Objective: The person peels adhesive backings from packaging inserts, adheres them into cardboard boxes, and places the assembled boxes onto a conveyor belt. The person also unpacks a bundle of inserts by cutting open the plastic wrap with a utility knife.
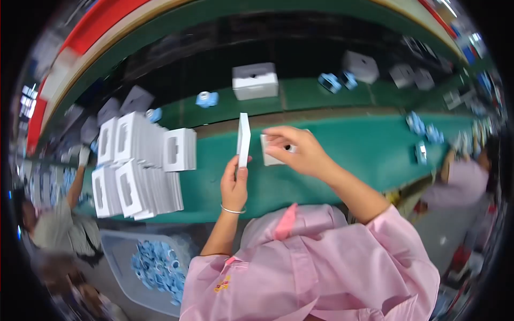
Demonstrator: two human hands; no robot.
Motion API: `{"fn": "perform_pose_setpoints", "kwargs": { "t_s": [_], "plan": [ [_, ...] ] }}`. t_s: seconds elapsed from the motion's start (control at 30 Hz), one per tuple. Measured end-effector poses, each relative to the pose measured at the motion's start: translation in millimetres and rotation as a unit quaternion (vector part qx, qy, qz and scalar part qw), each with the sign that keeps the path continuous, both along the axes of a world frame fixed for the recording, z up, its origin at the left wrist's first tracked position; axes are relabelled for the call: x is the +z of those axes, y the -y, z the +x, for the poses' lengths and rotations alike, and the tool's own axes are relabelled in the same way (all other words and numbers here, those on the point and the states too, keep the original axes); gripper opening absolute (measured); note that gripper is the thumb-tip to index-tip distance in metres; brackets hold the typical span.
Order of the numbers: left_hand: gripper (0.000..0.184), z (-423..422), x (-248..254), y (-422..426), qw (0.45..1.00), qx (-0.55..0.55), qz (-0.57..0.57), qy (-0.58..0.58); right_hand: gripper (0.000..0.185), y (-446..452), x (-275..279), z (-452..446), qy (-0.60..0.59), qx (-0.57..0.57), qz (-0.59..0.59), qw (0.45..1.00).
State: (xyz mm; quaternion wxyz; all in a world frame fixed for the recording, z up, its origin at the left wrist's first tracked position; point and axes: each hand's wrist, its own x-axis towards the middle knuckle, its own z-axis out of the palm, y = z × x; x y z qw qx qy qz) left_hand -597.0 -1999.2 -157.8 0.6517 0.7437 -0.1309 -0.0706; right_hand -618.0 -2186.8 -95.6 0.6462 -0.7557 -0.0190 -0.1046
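Observation:
My left hand (234,184) holds a thin white box (244,140) upright by its lower end, narrow edge toward me, above the green table (214,152). To its right, my right hand (297,151) hovers over a small white piece (272,159) with a dark round spot at its side. The thumb and fingers are bent and partly apart, and nothing shows between them. My right hand covers part of that piece, so its full shape is hidden. Stacks of flat white boxes with cut-out windows (140,190) stand on the table to the left of my left hand.
A clear bin (115,262) of blue pieces (158,265) stands below the table at the left. White boxes (255,88) and blue items (207,99) sit along the far shelf. More blue items (421,153) lie at the right. People are at both sides.

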Motion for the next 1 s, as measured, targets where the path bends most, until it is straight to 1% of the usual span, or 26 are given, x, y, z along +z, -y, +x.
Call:
{"fn": "perform_pose_setpoints", "kwargs": {
  "t_s": [0.03,0.1,0.13,0.27,0.3,0.43,0.47,0.53,0.6,0.63,0.67,0.7,0.77,0.8,0.87,0.9,0.93,0.97,1.0],
  "plan": [
    [0.031,-13.1,1.9,9.3,0.999,-0.026,-0.015,-0.030,0.025,-4.5,2.9,-7.8,-0.007,-0.028,0.005,1.000],
    [0.031,-28.8,4.9,17.0,0.994,-0.060,-0.035,-0.084,0.016,-8.9,5.1,-20.8,-0.040,-0.010,0.007,0.999],
    [0.031,-29.4,4.1,17.5,0.993,-0.075,-0.027,-0.085,0.016,-6.8,6.3,-28.8,-0.040,-0.026,0.013,0.999],
    [0.031,-27.9,-5.5,19.9,0.980,-0.182,0.072,0.043,0.008,4.1,9.7,-70.8,-0.002,-0.097,0.017,0.995],
    [0.031,-29.5,-5.1,25.1,0.976,-0.201,0.076,0.041,0.008,8.7,10.5,-79.4,-0.005,-0.115,0.022,0.993],
    [0.029,-39.5,-4.2,51.1,0.926,-0.274,0.170,0.195,0.003,26.2,9.9,-106.2,-0.105,-0.181,-0.042,0.977],
    [0.029,-43.6,-4.2,57.4,0.921,-0.293,0.171,0.194,0.003,30.7,5.3,-112.2,-0.109,-0.198,-0.035,0.974],
    [0.028,-57.3,-4.0,69.3,0.942,-0.304,0.135,0.035,0.002,39.9,-12.8,-123.5,-0.100,-0.222,0.090,0.966],
    [0.027,-71.2,-2.9,81.7,0.940,-0.298,0.103,-0.128,0.002,50.6,-32.3,-134.5,-0.084,-0.238,0.209,0.945],
    [0.027,-76.1,-1.8,89.7,0.936,-0.309,0.106,-0.130,0.001,56.9,-41.1,-141.0,-0.080,-0.258,0.249,0.930],
    [0.027,-79.5,0.0,100.0,0.940,-0.302,0.026,-0.155,0.002,63.7,-49.9,-148.2,-0.074,-0.277,0.287,0.914],
    [0.026,-82.8,1.2,110.6,0.938,-0.292,-0.053,-0.182,0.002,70.8,-58.9,-157.2,-0.074,-0.288,0.289,0.910],
    [0.026,-91.8,0.2,128.9,0.912,-0.258,-0.213,-0.237,0.004,89.0,-74.2,-181.6,-0.097,-0.372,0.354,0.853],
    [0.028,-86.7,-1.8,132.2,0.921,-0.229,-0.210,-0.234,0.005,100.7,-78.3,-196.6,-0.101,-0.406,0.346,0.840],
    [0.030,-72.3,3.3,141.0,0.914,-0.230,-0.234,-0.237,0.007,126.1,-92.3,-232.8,-0.088,-0.471,0.334,0.812],
    [0.033,-67.0,6.2,146.7,0.909,-0.232,-0.247,-0.243,0.007,142.1,-96.4,-257.4,-0.086,-0.522,0.299,0.794],
    [0.039,-54.5,2.5,148.8,0.927,-0.228,-0.216,-0.205,0.007,157.0,-98.2,-283.4,-0.086,-0.569,0.263,0.774],
    [0.045,-49.0,2.1,147.6,0.930,-0.196,-0.231,-0.210,0.008,172.3,-106.4,-312.1,-0.067,-0.628,0.243,0.736],
    [0.051,-44.9,3.7,145.5,0.935,-0.156,-0.243,-0.206,0.008,183.0,-100.4,-337.5,-0.033,-0.691,0.197,0.694]
  ]
}}
